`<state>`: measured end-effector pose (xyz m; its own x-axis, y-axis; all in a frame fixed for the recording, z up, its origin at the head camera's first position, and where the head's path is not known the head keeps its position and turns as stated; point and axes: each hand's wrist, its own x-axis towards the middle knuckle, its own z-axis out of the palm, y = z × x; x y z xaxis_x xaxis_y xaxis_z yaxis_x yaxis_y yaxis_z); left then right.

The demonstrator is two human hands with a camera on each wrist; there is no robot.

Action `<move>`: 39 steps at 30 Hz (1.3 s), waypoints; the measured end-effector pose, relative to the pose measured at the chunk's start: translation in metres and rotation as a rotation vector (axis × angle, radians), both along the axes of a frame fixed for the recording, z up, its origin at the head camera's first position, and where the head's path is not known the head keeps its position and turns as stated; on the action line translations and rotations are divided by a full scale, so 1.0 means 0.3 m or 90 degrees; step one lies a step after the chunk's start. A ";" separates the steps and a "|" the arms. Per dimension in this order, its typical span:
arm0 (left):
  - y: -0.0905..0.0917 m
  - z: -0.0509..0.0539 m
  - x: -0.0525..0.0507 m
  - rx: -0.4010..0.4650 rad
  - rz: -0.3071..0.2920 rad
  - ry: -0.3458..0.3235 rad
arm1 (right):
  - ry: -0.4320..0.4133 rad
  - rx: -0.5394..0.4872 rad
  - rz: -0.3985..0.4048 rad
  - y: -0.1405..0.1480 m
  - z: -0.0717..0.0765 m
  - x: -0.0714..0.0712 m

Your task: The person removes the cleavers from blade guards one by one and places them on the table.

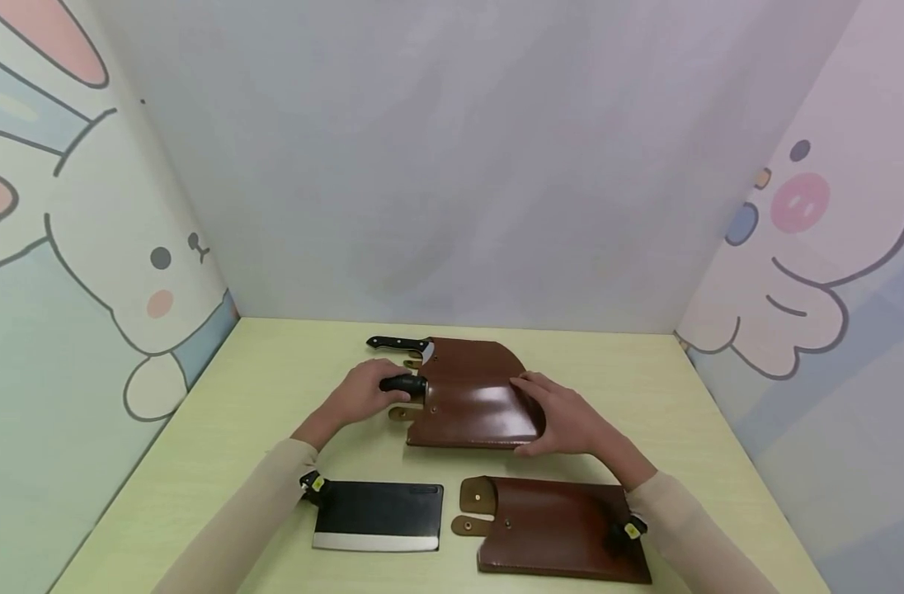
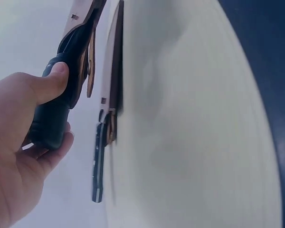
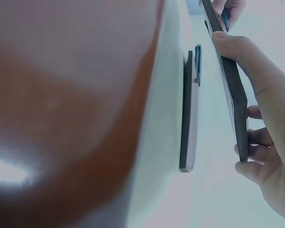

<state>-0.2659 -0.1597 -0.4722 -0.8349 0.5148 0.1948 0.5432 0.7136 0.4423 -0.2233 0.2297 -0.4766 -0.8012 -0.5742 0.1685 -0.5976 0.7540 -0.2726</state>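
Observation:
My left hand (image 1: 364,391) grips the thick black handle (image 1: 405,384) of a knife. Its blade is hidden inside a brown leather sheath (image 1: 482,410), whose strap hangs loose beside the handle in the left wrist view. At the opposite end, my right hand (image 1: 568,414) holds the sheath's edges between thumb and fingers (image 3: 259,168). The sheath is raised above the table in both wrist views. Just behind it lies another knife (image 1: 396,342) with a riveted black handle, in its own brown sheath (image 1: 470,350).
A cleaver (image 1: 381,511) with a dark blade and bright edge lies at the front left; my left forearm covers its handle side. Right of it rests another brown leather sheath (image 1: 563,528) with two strap tabs. The pale tabletop (image 1: 200,462) meets walls at the back and sides.

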 end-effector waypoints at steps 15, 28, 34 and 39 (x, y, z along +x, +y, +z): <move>-0.006 0.080 0.028 0.011 0.007 0.095 | 0.067 -0.059 0.024 -0.005 0.061 0.010; -0.015 0.105 0.051 0.040 0.011 0.095 | 0.075 -0.076 0.040 -0.007 0.075 0.007; -0.013 0.103 0.054 0.036 0.006 0.102 | 0.058 -0.075 0.036 0.000 0.070 0.010; -0.016 0.091 0.053 0.033 0.003 0.107 | 0.056 -0.076 0.039 0.009 0.062 0.012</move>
